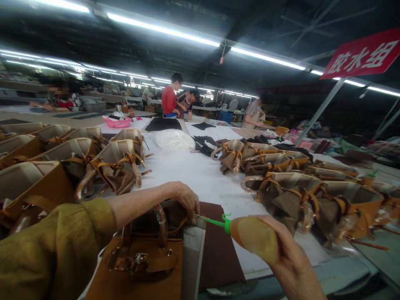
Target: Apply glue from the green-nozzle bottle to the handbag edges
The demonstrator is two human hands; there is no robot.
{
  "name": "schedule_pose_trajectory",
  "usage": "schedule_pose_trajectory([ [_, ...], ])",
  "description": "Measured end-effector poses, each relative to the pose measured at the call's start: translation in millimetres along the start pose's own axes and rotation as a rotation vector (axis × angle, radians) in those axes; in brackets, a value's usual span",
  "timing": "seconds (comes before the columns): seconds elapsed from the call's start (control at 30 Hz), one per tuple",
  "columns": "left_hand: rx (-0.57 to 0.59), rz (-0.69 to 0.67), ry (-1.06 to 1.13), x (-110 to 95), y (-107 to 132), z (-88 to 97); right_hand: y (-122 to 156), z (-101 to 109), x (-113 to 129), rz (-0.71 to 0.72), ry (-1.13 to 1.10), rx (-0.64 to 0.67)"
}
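A tan handbag (150, 266) with a metal clasp and plastic-wrapped handles lies in front of me, its pale lining panel (193, 250) turned out on the right. Reaching across the bag, my left hand (186, 199) pinches the upper corner of that panel. My right hand (286, 246) is wrapped round a glue bottle (254, 237) of yellowish liquid, tilted with its green nozzle (215, 223) pointing left. The nozzle's tip is at the panel's top edge, close to my left fingertips; whether it touches is too small to tell. A dark brown sheet (218, 254) lies beneath.
Open-topped tan and brown bags stand in rows at left (65, 154) and right (312, 183) on the white-covered table (206, 175). A white plastic bag (174, 139) and a pink basin (117, 121) sit farther back. Several people work beyond; a red sign (362, 54) hangs at upper right.
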State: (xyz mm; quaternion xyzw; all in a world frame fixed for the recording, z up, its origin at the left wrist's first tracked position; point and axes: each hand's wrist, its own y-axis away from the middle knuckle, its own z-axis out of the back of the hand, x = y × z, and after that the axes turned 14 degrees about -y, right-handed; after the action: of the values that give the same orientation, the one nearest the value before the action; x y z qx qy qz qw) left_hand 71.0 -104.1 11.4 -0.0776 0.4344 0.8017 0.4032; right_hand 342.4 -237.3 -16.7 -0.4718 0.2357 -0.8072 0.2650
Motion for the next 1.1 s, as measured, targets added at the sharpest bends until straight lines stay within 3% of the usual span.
schedule_pose_trajectory([
  [0.2,0.049,0.057,0.053,0,1,-0.8,9,-6,-3,-0.017,-0.043,0.026],
  [0.57,0.014,0.062,-0.018,-7,2,-1.7,15,-3,-10,-0.368,-0.162,-0.01],
  [0.7,-0.004,0.067,-0.047,-9,4,-2.3,16,-7,-11,-0.398,-0.253,-0.088],
  [0.93,-0.001,0.053,-0.062,-9,5,-2.9,27,1,-17,-0.444,-0.223,0.071],
  [1.1,0.015,0.058,-0.06,-11,4,-3.0,21,-3,-17,-0.449,-0.241,-0.004],
])
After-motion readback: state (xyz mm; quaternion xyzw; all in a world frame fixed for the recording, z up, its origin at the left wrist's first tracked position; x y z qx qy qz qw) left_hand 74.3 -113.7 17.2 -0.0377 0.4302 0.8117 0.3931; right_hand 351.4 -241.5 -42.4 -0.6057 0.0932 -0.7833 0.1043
